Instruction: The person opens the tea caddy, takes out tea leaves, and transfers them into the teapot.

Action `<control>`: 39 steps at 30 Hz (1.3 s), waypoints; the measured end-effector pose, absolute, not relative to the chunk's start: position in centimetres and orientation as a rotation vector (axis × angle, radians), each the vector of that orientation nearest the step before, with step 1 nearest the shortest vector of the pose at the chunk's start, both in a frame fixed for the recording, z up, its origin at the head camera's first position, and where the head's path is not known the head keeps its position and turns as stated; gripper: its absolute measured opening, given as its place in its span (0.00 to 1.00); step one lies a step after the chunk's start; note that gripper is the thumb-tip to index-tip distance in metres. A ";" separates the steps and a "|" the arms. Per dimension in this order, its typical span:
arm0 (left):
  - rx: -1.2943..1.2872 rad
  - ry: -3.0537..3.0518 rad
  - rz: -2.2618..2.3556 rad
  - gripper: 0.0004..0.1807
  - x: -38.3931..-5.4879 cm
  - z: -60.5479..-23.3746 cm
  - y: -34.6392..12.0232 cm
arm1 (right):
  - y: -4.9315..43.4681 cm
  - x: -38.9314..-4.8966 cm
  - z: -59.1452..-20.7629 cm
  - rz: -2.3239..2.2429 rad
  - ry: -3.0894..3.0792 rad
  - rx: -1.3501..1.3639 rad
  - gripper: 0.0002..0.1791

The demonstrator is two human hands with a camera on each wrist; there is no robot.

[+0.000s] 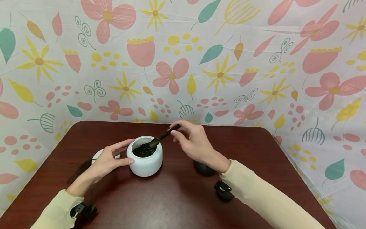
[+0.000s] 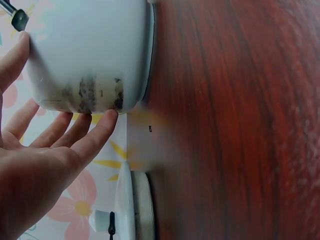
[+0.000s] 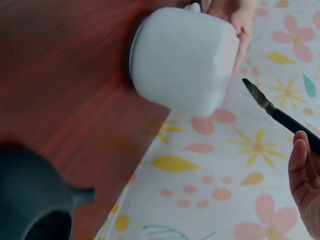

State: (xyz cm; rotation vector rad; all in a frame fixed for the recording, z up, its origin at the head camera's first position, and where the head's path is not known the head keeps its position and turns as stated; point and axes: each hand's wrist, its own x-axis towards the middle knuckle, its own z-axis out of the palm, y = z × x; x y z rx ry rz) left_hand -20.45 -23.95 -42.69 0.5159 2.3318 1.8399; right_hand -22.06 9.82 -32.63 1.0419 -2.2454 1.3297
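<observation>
A round white jar (image 1: 145, 165) stands on the table with dark loose tea leaves (image 1: 144, 150) inside. My left hand (image 1: 107, 162) holds the jar's left side, thumb at the front and fingers spread toward the back. Fingertips touch its printed wall (image 2: 95, 95) in the left wrist view. My right hand (image 1: 194, 141) pinches the black handle of a small tea scoop (image 1: 168, 132). The brass-coloured scoop head (image 1: 154, 142) is tilted down over the jar's mouth; whether it carries leaves is hard to tell. In the right wrist view the scoop (image 3: 280, 116) appears above the jar's rim.
Left of the jar lies its white knobbed lid (image 2: 126, 205) with a dark tassel (image 1: 80, 170), partly behind my left hand. A dark spouted pot (image 3: 30, 192) stands to the right, partly under my right wrist. The brown table (image 1: 160, 203) meets a flowered cloth (image 1: 183, 63) at the back.
</observation>
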 end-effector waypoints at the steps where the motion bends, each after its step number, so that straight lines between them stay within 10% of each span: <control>1: 0.514 2.335 1.837 0.41 -20.5 -42.7 -24.0 | 9.4 -22.2 -32.9 1.316 -2.251 1.055 0.08; 39: 0.525 2.334 1.835 0.40 -20.6 -42.9 -24.2 | 3.2 -25.3 -38.2 1.065 -2.451 1.133 0.08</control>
